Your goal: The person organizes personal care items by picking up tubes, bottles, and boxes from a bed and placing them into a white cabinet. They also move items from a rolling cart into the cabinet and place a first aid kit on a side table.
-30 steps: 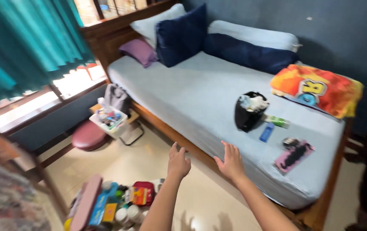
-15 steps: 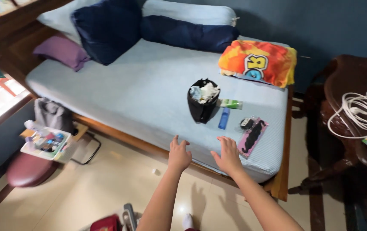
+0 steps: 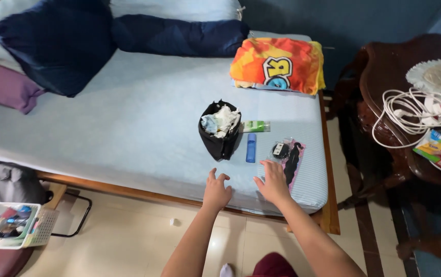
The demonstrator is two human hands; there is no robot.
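Bed [image 3: 128, 128] edge was where both hands hovered, and nothing had been picked up. Left of the black bag [image 3: 220, 131], well apart from it, a navy pillow [image 3: 56, 43] and a purple cushion [image 3: 2, 87] lay on the pale blue sheet. The bag itself stood upright near the bed's front edge, stuffed with crumpled white scraps. The left hand [image 3: 216, 191] was spread open and empty just in front of the bag. Right of the bag lay a green tube [image 3: 256, 125], a blue tube [image 3: 251, 147], a small black item [image 3: 280, 150] and a pink packet [image 3: 292, 161]. The right hand [image 3: 272, 182], fingers splayed and holding nothing, was nearest that packet. Behind, a folded orange blanket [image 3: 277, 64] sat untouched. Everything remained loose on the bed, so I judged the handling barely begun.
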